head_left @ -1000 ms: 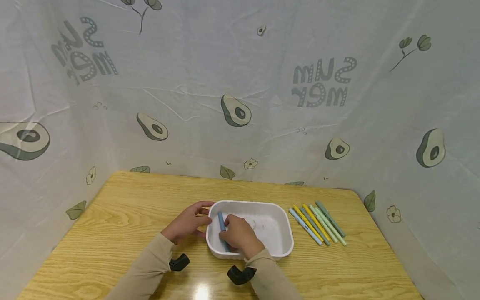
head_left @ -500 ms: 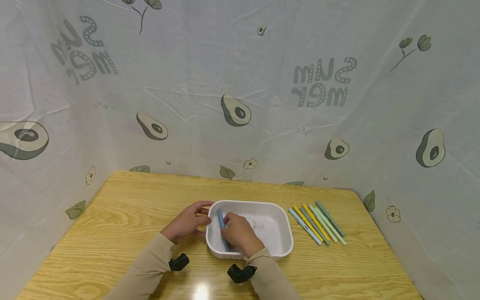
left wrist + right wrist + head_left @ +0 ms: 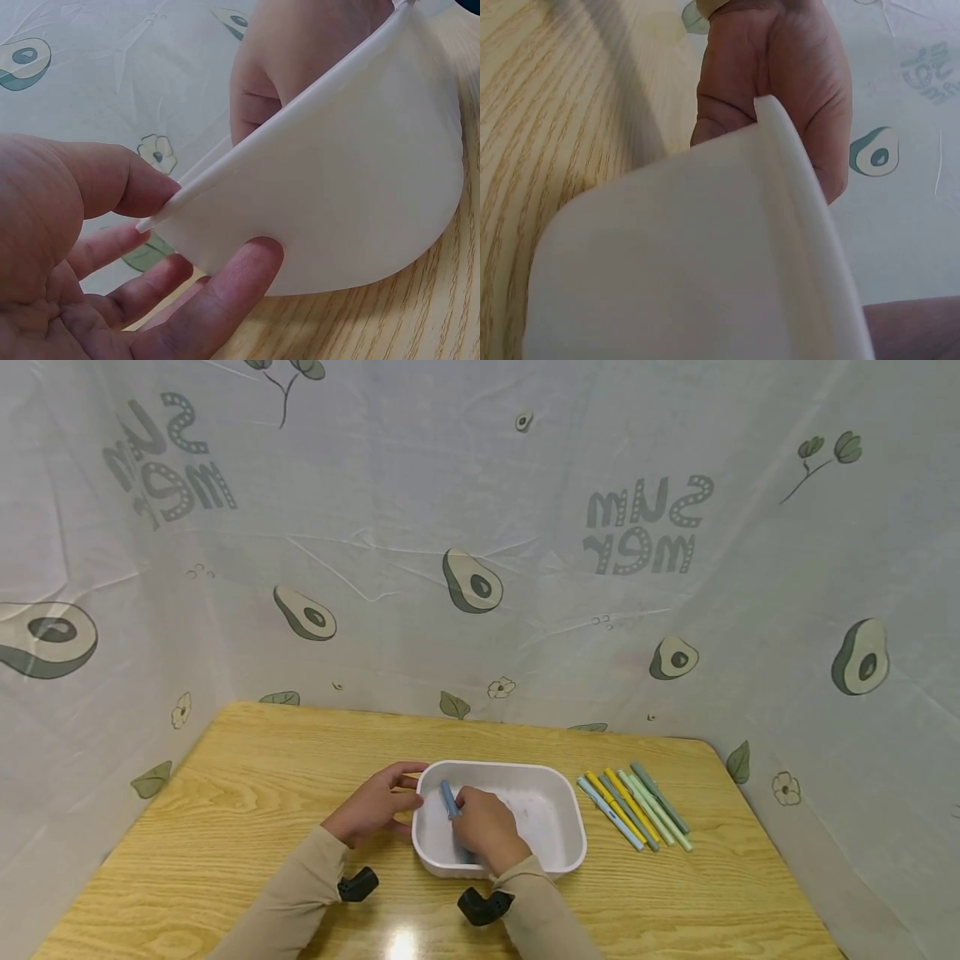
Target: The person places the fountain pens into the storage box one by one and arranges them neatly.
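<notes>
A white plastic bin (image 3: 555, 860) stands on the wooden table in the head view. My right hand (image 3: 486, 828) reaches inside it and grips a blue pen (image 3: 449, 797). The pen's capped far end sticks out past the fingers, leaning toward the back left; the hand covers its middle. My left hand (image 3: 378, 806) is at the bin's left end. In the left wrist view its fingers (image 3: 244, 274) are spread, with fingertips against the outer wall and at the rim. The bin's wall hides the right fingertips in the right wrist view.
Right of the bin, several pens (image 3: 633, 806) in light blue, yellow, green and grey-green lie side by side on the table (image 3: 300, 752). Behind the table hangs a pale curtain (image 3: 390, 635) printed with avocados.
The blue pen has shifted a little to the right inside the bin, away from its left wall, with my right hand. The left hand and the row of pens stay put.
</notes>
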Available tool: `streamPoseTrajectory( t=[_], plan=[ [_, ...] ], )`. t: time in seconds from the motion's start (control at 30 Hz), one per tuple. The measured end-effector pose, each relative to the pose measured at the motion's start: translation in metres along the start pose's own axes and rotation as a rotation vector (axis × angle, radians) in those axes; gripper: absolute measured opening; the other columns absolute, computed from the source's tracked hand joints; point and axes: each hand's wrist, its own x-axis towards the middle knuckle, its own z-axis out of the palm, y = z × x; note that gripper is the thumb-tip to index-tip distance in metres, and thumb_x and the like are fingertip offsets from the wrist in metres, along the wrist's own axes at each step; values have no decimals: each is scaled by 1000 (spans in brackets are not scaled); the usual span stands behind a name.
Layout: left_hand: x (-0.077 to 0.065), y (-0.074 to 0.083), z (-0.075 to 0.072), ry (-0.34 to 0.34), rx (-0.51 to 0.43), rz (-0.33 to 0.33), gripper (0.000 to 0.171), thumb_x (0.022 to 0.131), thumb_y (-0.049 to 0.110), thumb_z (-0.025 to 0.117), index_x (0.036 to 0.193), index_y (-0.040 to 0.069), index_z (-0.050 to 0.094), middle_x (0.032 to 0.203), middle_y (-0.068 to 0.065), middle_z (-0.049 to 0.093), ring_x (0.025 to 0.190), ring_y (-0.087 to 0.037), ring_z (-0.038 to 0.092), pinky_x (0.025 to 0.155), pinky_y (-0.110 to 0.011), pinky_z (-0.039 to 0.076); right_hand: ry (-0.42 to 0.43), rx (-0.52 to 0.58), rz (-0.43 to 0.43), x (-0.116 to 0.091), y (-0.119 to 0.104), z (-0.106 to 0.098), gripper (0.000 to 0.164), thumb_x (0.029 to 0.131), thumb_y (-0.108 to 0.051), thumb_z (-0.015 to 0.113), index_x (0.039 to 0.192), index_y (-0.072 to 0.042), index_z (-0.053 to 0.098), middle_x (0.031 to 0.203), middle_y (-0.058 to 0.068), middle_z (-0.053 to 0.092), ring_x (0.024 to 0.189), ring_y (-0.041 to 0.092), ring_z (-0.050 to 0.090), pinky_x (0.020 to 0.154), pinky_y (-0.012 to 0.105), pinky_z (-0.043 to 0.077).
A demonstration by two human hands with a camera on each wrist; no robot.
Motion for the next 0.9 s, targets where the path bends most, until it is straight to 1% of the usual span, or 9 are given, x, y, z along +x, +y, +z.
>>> streamPoseTrajectory(
  t=[0.1, 0.2, 0.33, 0.43, 0.53, 0.63, 0.7, 0.77, 0.9],
  plan=[
    [0, 1, 0, -2, 1, 1, 54, 102, 3, 58, 154, 5, 44, 137, -30, 49, 111, -40, 63, 73, -49, 64, 0, -3, 9, 0, 0, -1, 11, 90, -8, 69, 100, -7, 66, 83, 6, 61, 72, 23, 54, 63, 36, 43],
    [-1, 2, 0, 3, 2, -3, 54, 102, 3, 58, 154, 5, 44, 137, -30, 49, 110, -39, 63, 73, -49, 65, -24, 64, 15, 0, -1, 1, 16, 91, -6, 69, 106, -4, 63, 84, 8, 61, 67, 21, 57, 57, 32, 48],
    [-1, 1, -1, 14, 12, -4, 53, 102, 5, 59, 153, 6, 45, 137, -29, 50, 109, -36, 64, 73, -49, 65, -70, 167, 30, 1, -5, 4, 25, 94, -4, 67, 117, 0, 58, 87, 13, 62, 55, 19, 61, 45, 29, 50],
    [-2, 0, -1, 19, 22, -2, 54, 102, 6, 60, 153, 6, 45, 136, -28, 51, 107, -33, 65, 73, -49, 65, -89, 194, 33, 1, -8, 7, 30, 96, -5, 65, 124, 1, 55, 94, 17, 63, 55, 20, 62, 45, 29, 51],
    [-2, 0, -1, 25, 25, -2, 54, 102, 7, 61, 153, 7, 45, 135, -27, 51, 106, -32, 65, 73, -49, 65, -89, 168, 12, 1, -11, 8, 33, 98, -5, 64, 128, 3, 53, 100, 19, 63, 65, 23, 63, 53, 34, 54],
    [-2, 1, 0, 26, 20, -2, 55, 101, 6, 61, 153, 7, 45, 135, -27, 52, 107, -33, 65, 73, -48, 65, -69, 99, -16, 0, -12, 7, 32, 97, -4, 64, 125, 6, 54, 100, 20, 63, 75, 26, 62, 65, 40, 55],
    [-2, 1, 1, 23, 14, -1, 55, 101, 6, 62, 153, 6, 45, 135, -27, 52, 108, -33, 64, 72, -48, 65, -57, 60, -23, -1, -13, 6, 28, 95, -3, 64, 120, 5, 55, 97, 19, 63, 78, 27, 60, 69, 41, 54],
    [-2, 1, 1, 21, 7, -3, 56, 100, 5, 62, 153, 6, 45, 135, -27, 52, 108, -35, 64, 72, -48, 65, -45, 36, -19, -2, -12, 4, 23, 92, -2, 65, 113, 2, 56, 92, 16, 62, 76, 27, 59, 66, 41, 53],
    [-1, 1, 1, 17, -2, -4, 55, 100, 4, 61, 153, 6, 45, 136, -28, 51, 110, -37, 64, 72, -49, 65, -41, 50, 4, -3, -10, 1, 14, 91, -1, 65, 102, -2, 58, 83, 11, 59, 67, 25, 57, 54, 35, 49]
  ],
)
